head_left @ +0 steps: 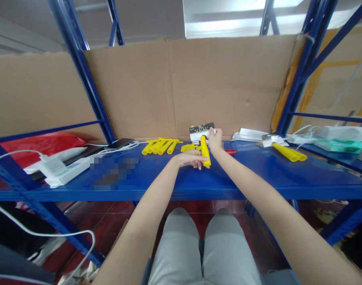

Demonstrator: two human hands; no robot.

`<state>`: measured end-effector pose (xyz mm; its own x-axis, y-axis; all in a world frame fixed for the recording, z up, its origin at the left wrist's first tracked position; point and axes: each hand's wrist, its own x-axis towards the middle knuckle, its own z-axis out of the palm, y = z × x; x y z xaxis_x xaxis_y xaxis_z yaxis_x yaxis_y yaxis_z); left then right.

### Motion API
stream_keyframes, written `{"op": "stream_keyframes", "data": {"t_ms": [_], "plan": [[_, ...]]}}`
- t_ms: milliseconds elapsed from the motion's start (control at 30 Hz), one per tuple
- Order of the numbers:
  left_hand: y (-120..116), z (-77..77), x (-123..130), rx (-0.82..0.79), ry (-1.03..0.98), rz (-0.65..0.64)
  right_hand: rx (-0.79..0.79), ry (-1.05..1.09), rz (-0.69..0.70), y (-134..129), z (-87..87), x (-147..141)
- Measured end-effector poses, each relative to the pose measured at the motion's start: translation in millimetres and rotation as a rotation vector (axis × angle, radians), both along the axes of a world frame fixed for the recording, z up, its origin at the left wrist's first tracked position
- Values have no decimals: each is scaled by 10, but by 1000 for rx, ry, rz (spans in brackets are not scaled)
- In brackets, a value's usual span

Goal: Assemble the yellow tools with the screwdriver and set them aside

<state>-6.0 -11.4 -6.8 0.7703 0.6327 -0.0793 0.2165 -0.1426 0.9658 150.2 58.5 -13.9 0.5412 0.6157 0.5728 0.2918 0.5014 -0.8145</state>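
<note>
A yellow tapered plastic tube (205, 152) stands tilted over the blue shelf, its wide end toward me. My left hand (191, 158) is closed around the tube's lower end. At the tube's far end, my right hand (215, 139) grips a black-and-white printed card (200, 130) by its right side; whether its fingers also touch the tube is hidden. Small yellow plastic pieces (188, 147) lie just beyond my left hand. Partly behind my right wrist is a red tool-like object (230, 152).
Several yellow tubes (161, 146) lie in a row on the blue shelf (243, 178). To the right are two yellow tubes (289, 152) with a card. A white power strip (68, 172) and cables sit at left. Cardboard (228, 87) closes the back, between blue uprights.
</note>
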Motion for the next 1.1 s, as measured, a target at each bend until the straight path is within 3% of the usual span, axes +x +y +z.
{"op": "stream_keyframes", "data": {"t_ms": [300, 533, 633, 833, 967, 1100], "plan": [[-67, 38, 0, -13, 79, -93, -18, 130, -145, 102, -156, 186], [-65, 23, 7, -60, 98, -113, 56, 154, -161, 115, -209, 291], [-40, 4, 22, -70, 0, -30, 43, 182, -152, 57, -185, 271], [16, -11, 59, 19, -343, 295, 40, 203, -60, -27, -168, 157], [23, -14, 56, 71, -385, 322, 26, 234, 7, -65, -168, 120], [16, -16, 48, 107, -380, 297, 33, 233, -15, -125, -136, 113]]}}
